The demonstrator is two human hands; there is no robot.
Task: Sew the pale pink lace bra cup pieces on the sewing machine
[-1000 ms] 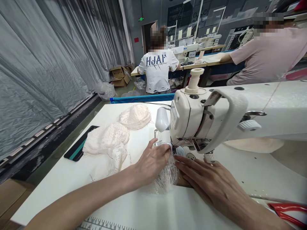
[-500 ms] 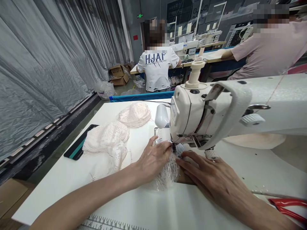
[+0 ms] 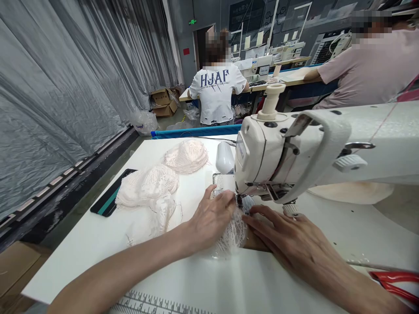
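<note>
A piece of white lace fabric (image 3: 231, 237) lies under the needle area of a white sewing machine (image 3: 258, 152). My left hand (image 3: 211, 218) is closed on its left side, fingertips close to the presser foot (image 3: 240, 201). On the other side my right hand (image 3: 284, 233) has its bent fingers at the lace's right edge, beside the foot; its thumb is hidden. Part of the lace hangs loosely toward me between both hands. Left of them lie pale lace cup-shaped pieces (image 3: 147, 185), with another lace stack (image 3: 186, 156) farther back.
A dark case with a green stripe (image 3: 106, 205) lies under the lace at the left. A ruler (image 3: 147, 303) is at the front edge of the white table (image 3: 85, 257). Red-handled tool (image 3: 393, 279) sits at lower right. Two people (image 3: 216, 91) work at machines beyond.
The view has shifted slightly, moving the scene a little to the right. Both hands stay at the lace by the needle, with hardly any visible movement of the fabric.
</note>
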